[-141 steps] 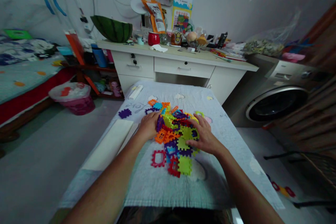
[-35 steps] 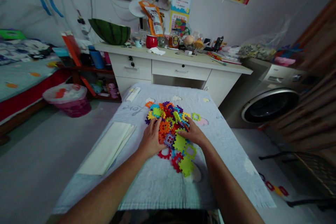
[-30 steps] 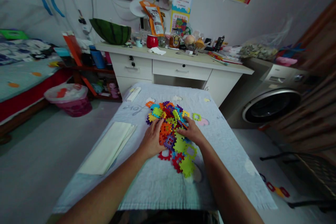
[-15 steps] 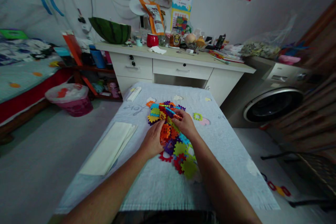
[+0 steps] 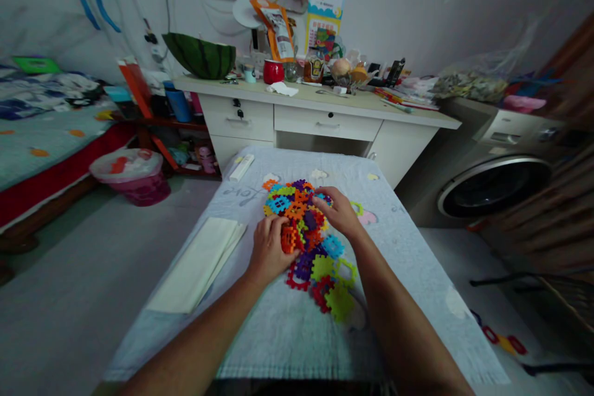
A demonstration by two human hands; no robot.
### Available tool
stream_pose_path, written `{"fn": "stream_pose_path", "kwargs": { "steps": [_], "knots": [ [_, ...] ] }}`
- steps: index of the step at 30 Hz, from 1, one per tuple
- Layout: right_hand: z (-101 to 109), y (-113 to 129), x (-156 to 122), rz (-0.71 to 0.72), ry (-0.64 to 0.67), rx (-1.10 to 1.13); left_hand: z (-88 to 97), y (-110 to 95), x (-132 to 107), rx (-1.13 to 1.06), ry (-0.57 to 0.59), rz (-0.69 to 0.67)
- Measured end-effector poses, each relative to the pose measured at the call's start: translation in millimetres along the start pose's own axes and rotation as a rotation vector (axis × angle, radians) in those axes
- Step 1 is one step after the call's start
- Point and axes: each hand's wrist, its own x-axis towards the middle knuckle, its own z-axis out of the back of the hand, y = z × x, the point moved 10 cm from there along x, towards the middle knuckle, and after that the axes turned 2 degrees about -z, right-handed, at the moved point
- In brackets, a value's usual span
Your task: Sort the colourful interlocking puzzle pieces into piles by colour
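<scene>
A pile of bright toothed plastic building pieces [image 5: 320, 269] lies on the cloth-covered table. My left hand [image 5: 269, 249] is closed around an orange building piece [image 5: 288, 239] at the near left of the pile; it appears joined to other pieces. My right hand [image 5: 341, 213] rests over the pile's right side, fingers stretched and apart, the fingertips among purple and blue pieces. Blue [image 5: 278, 204] and orange [image 5: 297, 209] pieces lie between and beyond the hands. Lime, red and purple pieces spread toward me. Part of a lime frame piece [image 5: 356, 208] shows behind my right wrist.
A folded cream cloth [image 5: 197, 266] lies on the table's left, and a white remote-like bar [image 5: 242, 168] at its far left. Beyond stands a white desk [image 5: 325, 122] with a watermelon half [image 5: 199, 55] on it. A washing machine [image 5: 487, 161] is at right, a pink bin [image 5: 134, 185] at left.
My right hand has let go of the blue and orange pieces it held and opened over the pile. My left hand has shifted slightly nearer, around the orange piece. The view has turned slightly.
</scene>
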Motion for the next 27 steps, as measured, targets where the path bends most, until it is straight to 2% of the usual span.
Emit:
{"fn": "stream_pose_path", "kwargs": {
  "steps": [2,4,6,8,10,14,17,20,22,27],
  "knots": [
    [21,-39,-4,-0.119,-0.060,-0.169,9.8,-2,0,-0.012,-0.062,0.003],
    [37,-84,-11,-0.324,-0.107,-0.343,19.0,-3,0,-0.006,-0.126,0.014],
    [42,-118,-22,-0.505,-0.107,-0.451,26.8,-3,1,-0.002,-0.201,0.015],
    [34,-134,-30,-0.599,-0.073,-0.490,31.1,0,1,-0.016,-0.270,0.007],
    [18,-135,-32,-0.607,-0.023,-0.490,27.9,8,3,-0.045,-0.283,0.011],
    [-12,-116,-28,-0.489,0.044,-0.429,3.7,30,7,-0.183,-0.131,0.058],
    [-20,-100,-25,-0.379,0.033,-0.325,-6.1,38,6,-0.272,-0.056,0.096],
    [-18,-92,-26,-0.304,0.007,-0.185,-8.1,36,5,-0.335,-0.006,0.101],
    [-20,-88,-26,-0.273,0.010,-0.021,-10.0,33,5,-0.388,0.040,0.102],
    [-33,-75,-25,-0.274,0.051,0.551,-18.5,23,6,-0.433,0.146,0.088]
  ]
}}
